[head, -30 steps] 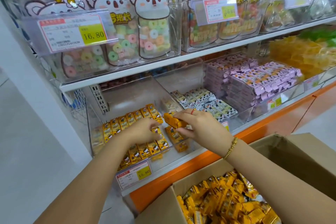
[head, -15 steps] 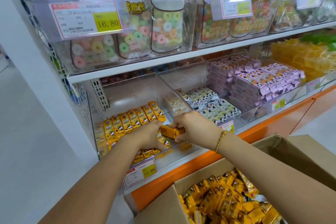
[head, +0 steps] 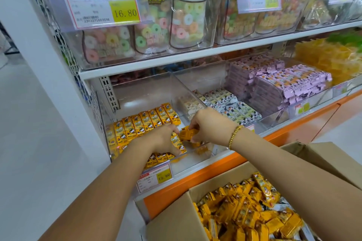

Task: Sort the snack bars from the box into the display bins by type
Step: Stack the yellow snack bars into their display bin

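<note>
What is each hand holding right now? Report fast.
Left hand: curled over the row of yellow-wrapped snack bars in the clear bin.
Right hand: pinching one loose yellow-wrapped snack bar.

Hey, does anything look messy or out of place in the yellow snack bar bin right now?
Yes, slightly. In the clear plastic bin, the back row of yellow wrapped snack bars stands neat, but a few loose yellow bars lie skewed at the front right corner, below the right hand, which pinches another yellow bar.
</note>
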A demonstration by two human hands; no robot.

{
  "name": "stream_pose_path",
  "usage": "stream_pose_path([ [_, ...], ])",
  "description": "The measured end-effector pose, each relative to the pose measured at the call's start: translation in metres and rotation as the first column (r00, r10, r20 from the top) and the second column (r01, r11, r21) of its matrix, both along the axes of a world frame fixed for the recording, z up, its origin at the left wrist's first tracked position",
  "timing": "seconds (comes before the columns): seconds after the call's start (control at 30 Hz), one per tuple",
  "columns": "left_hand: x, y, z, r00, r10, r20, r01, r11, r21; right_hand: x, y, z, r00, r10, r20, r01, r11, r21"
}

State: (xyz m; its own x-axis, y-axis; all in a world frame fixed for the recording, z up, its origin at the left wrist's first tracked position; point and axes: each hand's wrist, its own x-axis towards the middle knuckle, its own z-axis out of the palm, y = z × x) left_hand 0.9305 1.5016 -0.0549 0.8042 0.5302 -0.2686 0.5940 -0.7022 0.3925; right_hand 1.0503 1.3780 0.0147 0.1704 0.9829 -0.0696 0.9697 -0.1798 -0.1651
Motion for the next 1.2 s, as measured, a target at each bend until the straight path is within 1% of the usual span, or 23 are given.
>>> stream_pose_path([
  [0.13, -0.002, 0.0, 0.001, 1.0, 0.002, 0.006, -0.002, 1.0, -0.017, 0.002, 0.003, -0.001, 0.995, 0.047, 0.093, -0.041, 0.997, -0.064],
  [0.27, -0.002, 0.0, 0.003, 1.0, 0.026, -0.001, -0.026, 0.999, -0.035, -0.002, 0.014, -0.005, 0.958, 0.168, 0.233, -0.139, 0.981, -0.135],
  [0.47, -0.002, -0.001, 0.002, 1.0, 0.025, 0.003, -0.024, 0.999, -0.043, 0.0, 0.022, -0.009, 0.907, 0.362, 0.216, -0.298, 0.913, -0.28],
  [0.53, -0.002, -0.002, 0.004, 1.0, 0.01, 0.009, -0.009, 0.999, -0.052, -0.001, 0.024, -0.012, 0.905, 0.37, 0.209, -0.299, 0.904, -0.305],
  [0.6, -0.001, -0.003, 0.005, 1.0, -0.007, 0.007, 0.007, 0.999, -0.051, -0.003, 0.027, -0.015, 0.921, 0.342, 0.184, -0.283, 0.915, -0.286],
  [0.67, -0.001, -0.003, 0.004, 0.999, -0.027, -0.022, 0.027, 0.999, -0.041, -0.006, 0.025, -0.012, 0.919, 0.342, 0.198, -0.28, 0.917, -0.284],
  [0.7, -0.001, -0.003, 0.004, 0.998, -0.038, -0.054, 0.036, 0.998, -0.041, -0.005, 0.02, -0.008, 0.917, 0.337, 0.211, -0.281, 0.925, -0.258],
  [0.73, -0.001, -0.003, 0.005, 0.995, -0.048, -0.092, 0.044, 0.998, -0.043, -0.001, 0.011, -0.002, 0.922, 0.323, 0.216, -0.284, 0.939, -0.194],
  [0.77, 0.0, -0.004, 0.006, 0.991, -0.052, -0.12, 0.046, 0.998, -0.05, 0.006, 0.002, 0.005, 0.933, 0.296, 0.205, -0.285, 0.955, -0.081],
  [0.8, 0.0, -0.005, 0.008, 0.991, -0.045, -0.124, 0.037, 0.997, -0.064, 0.015, -0.007, 0.01, 0.952, 0.243, 0.187, -0.262, 0.962, 0.079],
  [0.83, 0.002, -0.007, 0.01, 0.995, -0.031, -0.099, 0.024, 0.997, -0.079, 0.026, -0.016, 0.012, 0.976, 0.174, 0.129, -0.201, 0.948, 0.247],
  [0.87, 0.005, -0.01, 0.012, 0.998, -0.024, -0.058, 0.02, 0.997, -0.079, 0.036, -0.025, 0.01, 0.994, 0.107, 0.026, -0.11, 0.922, 0.372],
  [0.9, 0.01, -0.014, 0.012, 0.999, -0.029, -0.02, 0.028, 0.998, -0.059, 0.043, -0.031, 0.006, 0.994, 0.06, -0.091, -0.017, 0.91, 0.413],
  [0.93, 0.015, -0.018, 0.012, 0.999, -0.046, -0.005, 0.046, 0.999, -0.027, 0.047, -0.035, 0.0, 0.98, 0.048, -0.193, 0.035, 0.914, 0.405],
  [0.97, 0.02, -0.021, 0.012, 0.998, -0.069, -0.014, 0.069, 0.998, 0.004, 0.049, -0.036, -0.006, 0.965, 0.054, -0.258, 0.053, 0.92, 0.388],
  [1.1, 0.034, -0.022, 0.002, 0.977, -0.143, -0.155, 0.159, 0.982, 0.101, 0.055, -0.034, -0.021, 0.924, 0.099, -0.371, 0.077, 0.899, 0.432],
  [1.13, 0.034, -0.02, -0.001, 0.974, -0.148, -0.171, 0.172, 0.976, 0.134, 0.057, -0.033, -0.022, 0.916, 0.098, -0.39, 0.091, 0.894, 0.439],
  [1.2, 0.034, -0.015, -0.007, 0.979, -0.129, -0.158, 0.156, 0.974, 0.168, 0.057, -0.034, -0.024, 0.91, 0.103, -0.403, 0.095, 0.891, 0.444],
])
